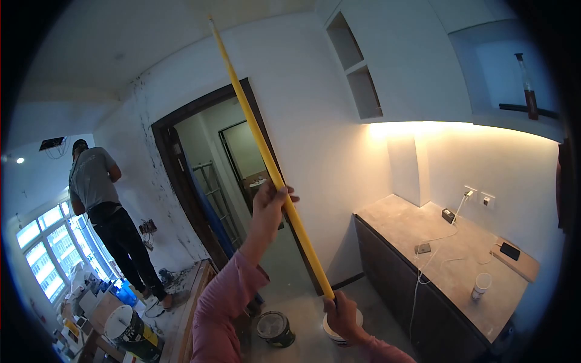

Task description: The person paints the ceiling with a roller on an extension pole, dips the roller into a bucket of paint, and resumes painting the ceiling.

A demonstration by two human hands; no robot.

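Observation:
A long yellow pole (pixel 257 133) slants across the middle of the head view, its narrow far tip up near the ceiling and its thick end low by the floor. Partway up, my left hand (pixel 269 202) is wrapped around it, the pink sleeve reaching up from below. Lower down, my right hand (pixel 342 316) closes around the bottom end. Whatever sits at the tip is too small to make out. Behind my right hand stands a white bucket (pixel 357 320), partly covered by it, and a dark paint bucket (pixel 275 330) is on the floor to its left.
A person (pixel 100 187) stands on a raised work surface at left, near a large bucket (pixel 136 333). Behind the pole is a dark-framed doorway (pixel 162 136). On the right, a counter (pixel 448 284) holds a cup (pixel 481 284), phone (pixel 509 251) and cables under wall cabinets (pixel 411 66).

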